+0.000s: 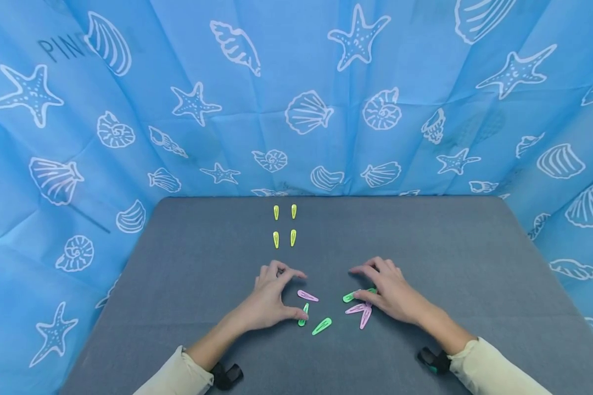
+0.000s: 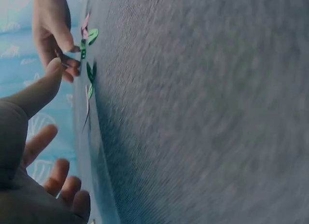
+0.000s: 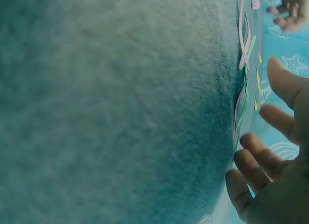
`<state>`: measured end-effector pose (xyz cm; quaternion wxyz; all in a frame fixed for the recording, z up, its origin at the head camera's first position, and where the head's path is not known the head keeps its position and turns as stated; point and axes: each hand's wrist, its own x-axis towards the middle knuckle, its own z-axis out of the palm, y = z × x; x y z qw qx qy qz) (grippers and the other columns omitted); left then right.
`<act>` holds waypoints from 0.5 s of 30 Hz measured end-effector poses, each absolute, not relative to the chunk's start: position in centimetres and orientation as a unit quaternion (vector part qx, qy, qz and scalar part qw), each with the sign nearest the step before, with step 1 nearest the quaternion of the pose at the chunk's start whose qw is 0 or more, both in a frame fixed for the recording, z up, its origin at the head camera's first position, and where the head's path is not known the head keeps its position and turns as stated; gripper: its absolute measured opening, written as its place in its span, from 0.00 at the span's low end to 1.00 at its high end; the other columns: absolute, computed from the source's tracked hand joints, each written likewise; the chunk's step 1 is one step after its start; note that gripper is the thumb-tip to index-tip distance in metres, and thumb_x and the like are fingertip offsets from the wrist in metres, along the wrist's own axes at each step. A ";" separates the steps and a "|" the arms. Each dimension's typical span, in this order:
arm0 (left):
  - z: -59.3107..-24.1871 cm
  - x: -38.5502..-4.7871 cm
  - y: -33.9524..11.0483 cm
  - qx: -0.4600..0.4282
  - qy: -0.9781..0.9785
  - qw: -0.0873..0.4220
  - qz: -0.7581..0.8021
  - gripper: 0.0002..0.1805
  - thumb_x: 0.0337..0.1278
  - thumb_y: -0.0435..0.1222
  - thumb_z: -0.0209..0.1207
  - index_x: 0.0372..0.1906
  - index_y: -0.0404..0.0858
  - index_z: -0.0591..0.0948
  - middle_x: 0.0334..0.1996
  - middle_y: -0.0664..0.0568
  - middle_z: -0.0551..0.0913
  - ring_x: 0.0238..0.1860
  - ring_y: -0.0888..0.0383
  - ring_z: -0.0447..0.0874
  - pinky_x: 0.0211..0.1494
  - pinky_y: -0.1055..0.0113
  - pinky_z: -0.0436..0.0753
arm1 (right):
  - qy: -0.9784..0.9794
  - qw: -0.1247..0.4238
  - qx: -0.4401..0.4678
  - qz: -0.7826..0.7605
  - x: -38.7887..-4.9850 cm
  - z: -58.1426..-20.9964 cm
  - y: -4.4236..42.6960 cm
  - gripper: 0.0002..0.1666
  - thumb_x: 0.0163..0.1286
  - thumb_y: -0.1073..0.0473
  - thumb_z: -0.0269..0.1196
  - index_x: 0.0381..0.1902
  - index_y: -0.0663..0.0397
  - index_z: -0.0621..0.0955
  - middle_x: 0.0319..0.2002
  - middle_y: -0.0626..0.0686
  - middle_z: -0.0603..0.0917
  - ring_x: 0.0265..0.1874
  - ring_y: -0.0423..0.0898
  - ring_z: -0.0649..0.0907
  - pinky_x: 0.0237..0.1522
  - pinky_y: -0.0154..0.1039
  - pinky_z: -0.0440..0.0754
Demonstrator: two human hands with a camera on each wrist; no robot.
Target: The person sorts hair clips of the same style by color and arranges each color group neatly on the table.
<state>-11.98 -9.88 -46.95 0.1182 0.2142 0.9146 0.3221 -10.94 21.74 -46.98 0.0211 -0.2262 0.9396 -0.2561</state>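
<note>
In the head view my left hand (image 1: 269, 299) hovers with thumb and fingers spread, holding nothing. Its thumb tip is beside or over a green snap hair clip (image 1: 302, 322), and a pink hair clip (image 1: 308, 296) lies between thumb and forefinger. A second green hair clip (image 1: 322, 326) sits a little to the right. My right hand (image 1: 394, 293), fingers also apart, is over a cluster where a green hair clip (image 1: 348, 297) and two pink hair clips (image 1: 365, 318) lie. Its thumb partly hides this cluster. Relaxed fingers of the right hand (image 3: 270, 156) show in the right wrist view.
Several yellow hair clips (image 1: 293, 237) stand in two rows of two farther back on the grey table (image 1: 202, 247). Behind and beside the table hangs a blue curtain (image 1: 272, 126) with white shells and starfish. Each wrist wears a black strap device (image 1: 227, 377).
</note>
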 end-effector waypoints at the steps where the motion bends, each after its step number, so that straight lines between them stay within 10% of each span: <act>1: -47.1 -11.9 -9.9 0.217 0.911 0.124 0.327 0.40 0.35 0.55 0.81 0.61 0.61 0.79 0.55 0.54 0.68 0.57 0.51 0.62 0.58 0.50 0.64 | 0.935 0.030 -0.226 -0.271 -11.0 -46.9 21.8 0.25 0.68 0.47 0.70 0.61 0.44 0.82 0.52 0.49 0.78 0.46 0.44 0.70 0.48 0.42 0.65; 15: -47.8 -12.0 -9.8 0.243 0.894 0.195 0.323 0.26 0.35 0.51 0.82 0.46 0.66 0.85 0.43 0.60 0.71 0.46 0.59 0.61 0.49 0.60 0.59 | 0.915 0.083 -0.199 -0.341 -11.5 -46.9 21.4 0.07 0.63 0.52 0.74 0.37 0.37 0.85 0.43 0.44 0.78 0.44 0.45 0.69 0.45 0.44 0.58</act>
